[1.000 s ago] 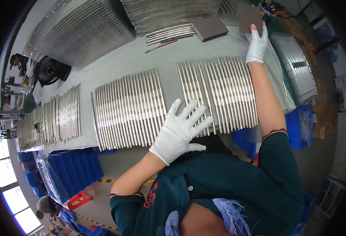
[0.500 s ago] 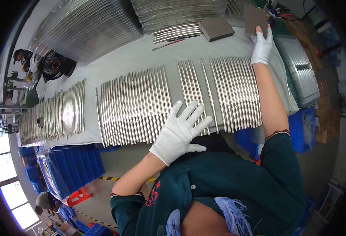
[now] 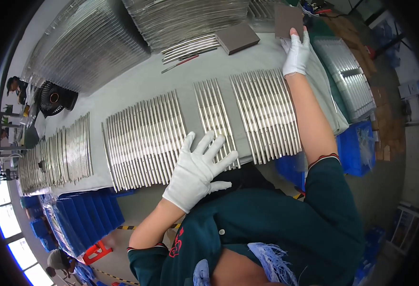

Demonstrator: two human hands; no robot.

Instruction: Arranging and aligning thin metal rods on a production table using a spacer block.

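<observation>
My left hand (image 3: 197, 171), in a white glove, is spread palm down over the near ends of the metal rods. Its fingertips reach the lower part of a small middle group of rods (image 3: 214, 114). Left of that hand lies a wide row of shiny rods (image 3: 145, 138). My right hand (image 3: 296, 53), gloved with bare thumb and fingertip showing, grips a flat grey-brown rectangular block (image 3: 289, 21) at the far right of the table. Below it, another group of rods (image 3: 266, 114) lies beside my right forearm.
A second grey-brown block (image 3: 237, 39) rests near several loose rods (image 3: 190, 47) and a thin red tool (image 3: 181, 63). Clear-wrapped stacks (image 3: 185, 19) line the back. At left are a black fan (image 3: 56, 97) and more rods (image 3: 57, 152); blue bins (image 3: 88, 209) stand below.
The whole view has shifted. A lone rod between the middle and right groups no longer stands apart; it seems to lie with the middle group. My right hand keeps its block.
</observation>
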